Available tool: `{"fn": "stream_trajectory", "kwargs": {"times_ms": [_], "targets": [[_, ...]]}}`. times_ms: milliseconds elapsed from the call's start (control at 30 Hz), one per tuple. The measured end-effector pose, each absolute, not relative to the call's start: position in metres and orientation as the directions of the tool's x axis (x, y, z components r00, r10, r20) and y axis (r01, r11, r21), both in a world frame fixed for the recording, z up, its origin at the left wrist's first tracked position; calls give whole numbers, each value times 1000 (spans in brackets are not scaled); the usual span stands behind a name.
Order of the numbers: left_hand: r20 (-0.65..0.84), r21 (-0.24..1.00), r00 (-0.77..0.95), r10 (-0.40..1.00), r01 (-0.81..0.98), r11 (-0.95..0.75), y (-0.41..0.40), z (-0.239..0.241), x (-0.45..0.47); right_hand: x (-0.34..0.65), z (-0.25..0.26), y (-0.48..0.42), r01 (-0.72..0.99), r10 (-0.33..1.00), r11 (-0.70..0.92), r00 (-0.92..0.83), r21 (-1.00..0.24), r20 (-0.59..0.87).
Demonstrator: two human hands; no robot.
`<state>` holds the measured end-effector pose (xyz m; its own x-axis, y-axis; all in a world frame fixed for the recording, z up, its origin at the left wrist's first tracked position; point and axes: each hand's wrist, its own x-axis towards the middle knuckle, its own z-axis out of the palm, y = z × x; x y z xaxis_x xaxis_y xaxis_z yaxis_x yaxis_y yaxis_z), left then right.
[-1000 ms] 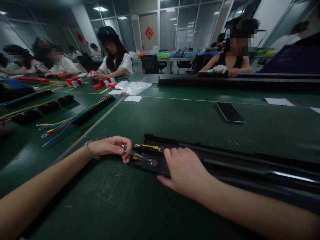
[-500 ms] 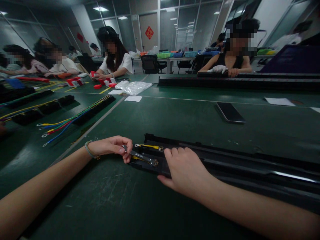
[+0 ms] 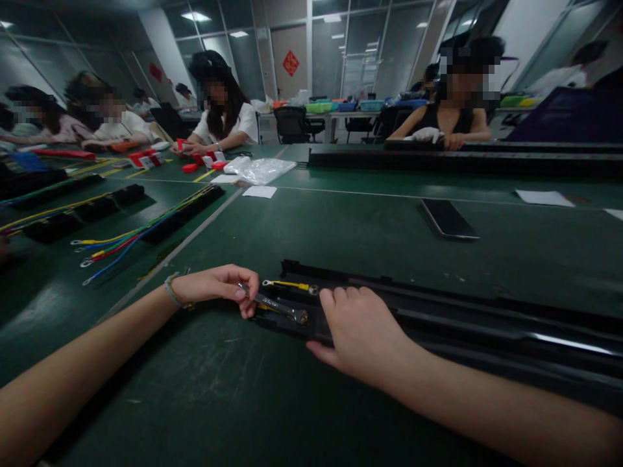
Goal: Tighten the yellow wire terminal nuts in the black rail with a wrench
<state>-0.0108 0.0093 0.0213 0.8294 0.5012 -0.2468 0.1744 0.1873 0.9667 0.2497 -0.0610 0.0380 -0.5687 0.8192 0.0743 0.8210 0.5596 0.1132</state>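
Observation:
My left hand (image 3: 226,285) is closed around one end of a metal wrench (image 3: 272,303). The wrench's other end sits at a nut (image 3: 304,316) inside a long black channel (image 3: 438,318). Across that channel lies my right hand (image 3: 363,327), its fingers wrapped over the far side and its thumb on the near side. Between the hands, a short yellow wire (image 3: 289,284) with a ring terminal at its free end runs to a second nut (image 3: 313,289). Another bit of yellow wire shows under the wrench, partly hidden.
A phone (image 3: 448,219) lies on the green table (image 3: 341,224) beyond the channel. To the left are a bundle of coloured wires with ring terminals (image 3: 111,254), black strips and a plastic bag (image 3: 267,171). Several co-workers sit opposite, one behind a long black bar (image 3: 438,161).
The wrench's held end has shifted very slightly while its far end stays at the nut. My right hand remains in place on the channel.

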Motion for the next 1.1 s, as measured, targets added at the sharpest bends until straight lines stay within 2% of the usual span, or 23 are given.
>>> {"fn": "stream_trajectory", "kwargs": {"times_ms": [1100], "targets": [[-262, 965, 820, 509, 211, 156, 9, 23, -10, 249, 38, -60, 823, 822, 557, -566, 113, 65]]}}
